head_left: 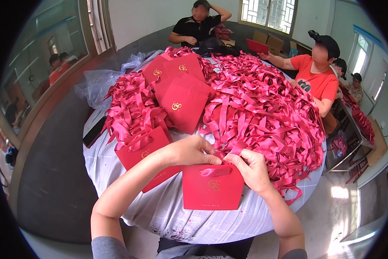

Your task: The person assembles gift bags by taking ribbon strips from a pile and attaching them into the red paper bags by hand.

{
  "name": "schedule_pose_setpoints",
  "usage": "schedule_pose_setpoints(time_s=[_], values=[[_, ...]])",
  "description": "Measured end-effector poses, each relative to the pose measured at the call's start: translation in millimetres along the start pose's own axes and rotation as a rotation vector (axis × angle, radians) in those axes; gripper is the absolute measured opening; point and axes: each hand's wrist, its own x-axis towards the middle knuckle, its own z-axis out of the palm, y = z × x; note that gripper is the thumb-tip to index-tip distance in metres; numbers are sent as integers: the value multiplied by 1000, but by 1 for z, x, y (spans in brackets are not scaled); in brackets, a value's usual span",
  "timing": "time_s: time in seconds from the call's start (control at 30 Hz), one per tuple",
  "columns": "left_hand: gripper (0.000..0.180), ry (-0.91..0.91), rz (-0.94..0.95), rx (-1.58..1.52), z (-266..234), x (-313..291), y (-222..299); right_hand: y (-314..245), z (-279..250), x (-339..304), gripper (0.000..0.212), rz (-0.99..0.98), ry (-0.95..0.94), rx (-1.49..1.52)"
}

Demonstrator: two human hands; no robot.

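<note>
A red paper gift bag with gold printing stands near the table's front edge, a pink ribbon handle looped across its face. At its top rim my left hand is closed, thumb and fingers pinching the edge. My right hand pinches a pink satin ribbon at the same rim, close to the left fingertips. Exactly how the ribbon joins the bag there is hidden by the fingers. Behind my left forearm lies another red bag with its ribbon attached.
A large heap of ribboned bags covers the table's right side. Flat red bags lie mid-table, with a black phone and clear plastic at left. A person in orange and one in black sit around the table.
</note>
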Motion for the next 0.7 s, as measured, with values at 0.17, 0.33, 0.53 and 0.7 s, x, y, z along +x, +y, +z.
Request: schedule_pose_setpoints(time_s=[0.17,0.33,0.53,0.7], values=[[23,323,-105,-231,11,2,-6,2,5,-2,11,-89,19,-81],[22,650,-40,83,24,2,-19,2,12,-6,7,-288,30,-221],[27,602,-175,-32,28,-1,-24,2,21,-13,13,-449,38,-359],[27,617,-163,-181,36,-2,-40,3,20,-12,9,-474,38,-313]])
